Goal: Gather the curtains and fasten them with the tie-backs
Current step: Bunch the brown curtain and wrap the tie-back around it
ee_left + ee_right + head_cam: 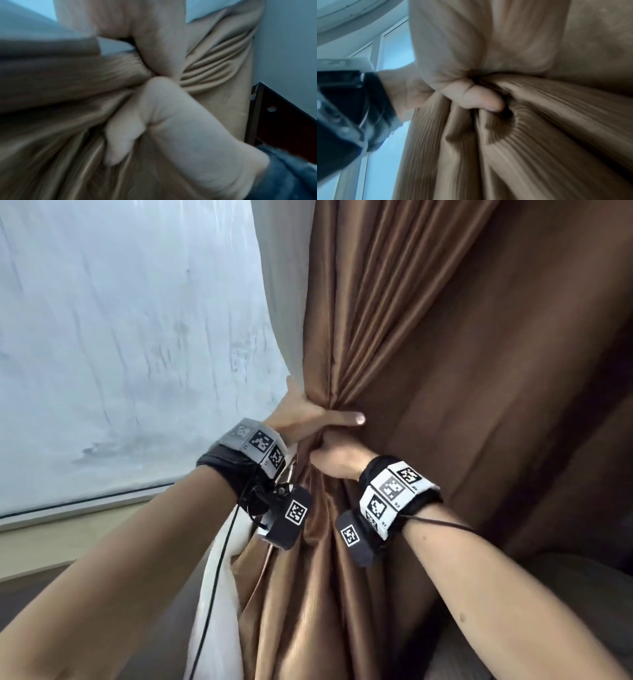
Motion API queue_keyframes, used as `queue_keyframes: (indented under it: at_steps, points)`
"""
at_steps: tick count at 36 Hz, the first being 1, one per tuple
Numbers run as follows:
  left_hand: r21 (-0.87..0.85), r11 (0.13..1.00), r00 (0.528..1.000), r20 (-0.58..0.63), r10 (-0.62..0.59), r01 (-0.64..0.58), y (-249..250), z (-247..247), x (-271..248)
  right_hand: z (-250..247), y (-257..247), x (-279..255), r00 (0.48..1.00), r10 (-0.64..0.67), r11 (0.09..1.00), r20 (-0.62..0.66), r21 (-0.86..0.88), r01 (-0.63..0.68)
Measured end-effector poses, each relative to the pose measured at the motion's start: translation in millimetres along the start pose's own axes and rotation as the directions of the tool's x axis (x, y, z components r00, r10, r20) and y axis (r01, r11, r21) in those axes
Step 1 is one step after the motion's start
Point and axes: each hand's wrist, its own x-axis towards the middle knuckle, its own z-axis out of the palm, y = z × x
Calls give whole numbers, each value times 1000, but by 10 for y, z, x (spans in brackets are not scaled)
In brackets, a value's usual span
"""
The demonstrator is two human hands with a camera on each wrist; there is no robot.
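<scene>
Both hands seemingly clenched round brown curtain.

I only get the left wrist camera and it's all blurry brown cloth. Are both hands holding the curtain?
Observer: Yes. The head view shows the left hand gripping the bunched brown curtain, with the right hand gripping it just below.
Operator: Is the tie-back on?
Observer: No tie-back shows in any view. Only the hands hold the bunch.
Operator: What's beside the curtain?
Observer: In the head view, white cloth hangs under the left wrist.
</scene>
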Motion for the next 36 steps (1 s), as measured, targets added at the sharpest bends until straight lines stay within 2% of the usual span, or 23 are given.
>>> queue_keyframes:
  at_steps: [3, 6, 9, 10, 11, 12, 14, 15, 16, 17, 18, 19, 20, 22, 23, 24, 27, 31, 34, 36]
  points:
    - [-2, 999, 970, -239, -42, 43, -81, 77, 76, -89, 78, -66, 999, -29, 992, -25, 125, 32]
    - [22, 999, 949, -315, -17, 25, -95, 70, 65, -132, 285, -55, 999, -6, 944, -41, 330, 19]
    - [7, 1000, 937, -349, -23, 27, -81, 47, 66, -157, 443, -45, 999, 8, 804, -37, 594, 16]
    - [6, 999, 934, -356, -32, 36, -80, 37, 76, -135, 495, -28, 994, 65, 738, -86, 675, 11]
    - [1, 999, 931, -364, -38, 41, -82, 23, 91, -113, 547, -15, 968, 170, 690, -185, 724, 17]
    - [-1, 999, 927, -373, -37, 40, -84, 9, 104, -110, 635, -4, 899, 301, 695, -319, 719, 22]
    - [-7, 1000, 927, -375, -25, 24, -111, -38, 149, -161, 823, -8, 649, 524, 752, -551, 658, -49]
    - [-16, 1000, 930, -366, -21, 16, -115, -64, 152, -194, 924, -11, 529, 600, 761, -600, 633, -145]
    - [-29, 1000, 937, -349, -17, 8, -118, -97, 142, -255, 995, -34, 431, 682, 719, -590, 649, -250]
    - [-44, 999, 945, -328, -12, -2, -119, -129, 128, -328, 1011, -67, 359, 764, 641, -536, 696, -325]
    - [-58, 998, 951, -309, -7, -12, -111, -160, 108, -375, 1102, -55, 324, 819, 569, -474, 743, -351]
    - [-71, 997, 955, -296, -4, -18, -104, -187, 92, -395, 1192, -32, 339, 839, 530, -425, 778, -337]
    - [-85, 996, 960, -281, -1, -24, -102, -210, 84, -398, 1271, 2, 411, 830, 518, -376, 794, -318]
    - [-117, 993, 969, -248, -3, -27, -120, -247, 104, -336, 1412, 81, 630, 730, 535, -265, 796, -284]
    - [-124, 992, 971, -239, -2, -29, -128, -260, 116, -305, 1449, 97, 683, 689, 543, -240, 796, -268]
    - [-127, 992, 973, -231, 0, -30, -134, -268, 124, -299, 1430, 93, 720, 659, 512, -216, 831, -219]
    - [-126, 991, 978, -206, 9, -35, -157, -259, 155, -302, 1167, 24, 870, 464, 424, -171, 904, -49]
    - [-137, 990, 985, -173, 13, -37, -141, -207, 159, -222, 983, 96, 921, 343, 439, -183, 898, 15]
    - [-134, 989, 992, -119, 41, -57, -116, -179, 122, -194, 809, 143, 958, 252, 476, -135, 880, -1]
    - [-146, 988, 994, -100, 38, -53, -114, -184, 112, -164, 787, 215, 940, 313, 473, -133, 881, -32]
